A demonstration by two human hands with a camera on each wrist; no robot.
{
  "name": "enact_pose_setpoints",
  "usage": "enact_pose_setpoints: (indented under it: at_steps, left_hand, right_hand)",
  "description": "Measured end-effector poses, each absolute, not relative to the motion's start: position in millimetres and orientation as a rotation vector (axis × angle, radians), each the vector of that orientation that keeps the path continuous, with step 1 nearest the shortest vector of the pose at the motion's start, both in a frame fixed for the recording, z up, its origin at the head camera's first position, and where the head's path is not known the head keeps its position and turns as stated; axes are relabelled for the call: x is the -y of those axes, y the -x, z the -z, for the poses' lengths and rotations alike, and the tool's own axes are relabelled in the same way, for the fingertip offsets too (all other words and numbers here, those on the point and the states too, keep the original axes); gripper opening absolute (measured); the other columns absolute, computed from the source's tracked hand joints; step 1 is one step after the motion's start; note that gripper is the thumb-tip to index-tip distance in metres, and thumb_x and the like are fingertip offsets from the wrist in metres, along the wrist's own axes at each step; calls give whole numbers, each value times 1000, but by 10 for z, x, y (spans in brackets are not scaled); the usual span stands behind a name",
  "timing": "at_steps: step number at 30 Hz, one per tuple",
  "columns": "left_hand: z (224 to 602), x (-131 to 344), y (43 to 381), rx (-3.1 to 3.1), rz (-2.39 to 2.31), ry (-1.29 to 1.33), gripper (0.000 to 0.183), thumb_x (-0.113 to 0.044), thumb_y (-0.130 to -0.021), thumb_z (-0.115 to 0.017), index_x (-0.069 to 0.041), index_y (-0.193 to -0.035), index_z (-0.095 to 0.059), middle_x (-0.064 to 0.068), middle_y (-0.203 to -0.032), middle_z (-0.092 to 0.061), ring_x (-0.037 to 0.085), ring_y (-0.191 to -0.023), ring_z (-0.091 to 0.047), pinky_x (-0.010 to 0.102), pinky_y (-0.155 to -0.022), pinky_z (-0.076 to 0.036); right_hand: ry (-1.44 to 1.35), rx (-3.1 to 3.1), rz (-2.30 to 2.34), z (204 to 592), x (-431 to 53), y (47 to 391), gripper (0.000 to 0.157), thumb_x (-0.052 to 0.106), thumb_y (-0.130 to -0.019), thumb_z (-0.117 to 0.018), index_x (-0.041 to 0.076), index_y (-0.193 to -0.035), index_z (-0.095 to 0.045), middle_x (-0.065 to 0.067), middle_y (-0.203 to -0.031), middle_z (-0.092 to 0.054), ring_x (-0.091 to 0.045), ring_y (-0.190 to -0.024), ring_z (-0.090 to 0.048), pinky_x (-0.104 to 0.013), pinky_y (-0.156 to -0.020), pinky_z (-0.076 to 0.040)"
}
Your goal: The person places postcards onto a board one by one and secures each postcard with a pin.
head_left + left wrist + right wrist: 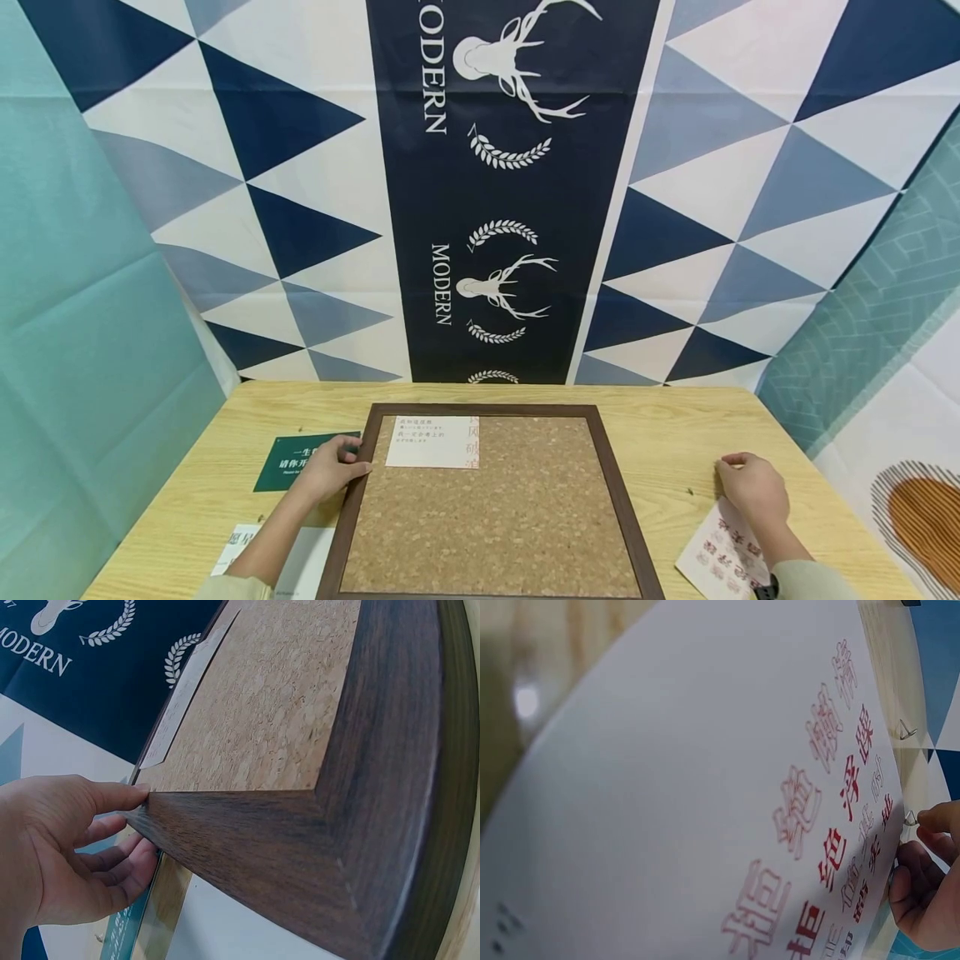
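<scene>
A cork board (487, 521) in a dark brown wooden frame lies in front of me. My left hand (330, 468) holds the left side of the frame, thumb on top and the other fingers around its outer edge. Across the board's upper left lies a white card (432, 442) with printed text. To the right of the board, my right hand (753, 492) is low over the table. In the right wrist view its fingertips pinch a small triangular metal piece (910, 818). A white card with red characters (722, 552) lies under that wrist.
A green card (288, 460) lies left of the board, partly behind the left hand. Closer to me is a white card (307, 557), partly covered by the left forearm. Another small metal piece (690, 492) sits on the wooden table (675, 417). A patterned cloth (315, 208) hangs behind.
</scene>
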State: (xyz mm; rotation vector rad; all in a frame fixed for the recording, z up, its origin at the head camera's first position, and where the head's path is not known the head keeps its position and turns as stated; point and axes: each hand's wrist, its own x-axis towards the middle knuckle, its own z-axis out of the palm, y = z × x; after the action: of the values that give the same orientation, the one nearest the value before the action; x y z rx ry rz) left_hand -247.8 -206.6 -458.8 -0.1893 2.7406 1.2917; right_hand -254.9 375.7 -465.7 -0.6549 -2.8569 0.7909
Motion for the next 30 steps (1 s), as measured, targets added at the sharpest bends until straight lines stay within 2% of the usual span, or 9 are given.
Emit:
enact_pose_setpoints:
  at_steps: [18, 30]
  left_hand:
    - [4586, 2075, 2479, -2735, -1303, 180, 47, -17, -85, -67, 2, -125, -51, 22, -106, -59, 26, -87, -60, 38, -69, -50]
    - [4583, 2073, 2472, -2736, -1301, 179, 47, -16, -85, -67, 2, -125, -51, 22, -106, -59, 26, -87, -60, 39, -69, -50]
  right_hand:
    - [631, 2881, -726, 4643, -3732, 2557, 34, 18, -90, -49, -8, -109, -59, -32, -111, -57, -42, -89, -58, -38, -59, -42]
    - [623, 2890, -695, 4647, -3731, 2576, 31, 16, -90, -48, -9, -105, -59, -31, -106, -59, -41, -86, -58, -41, -61, -44]
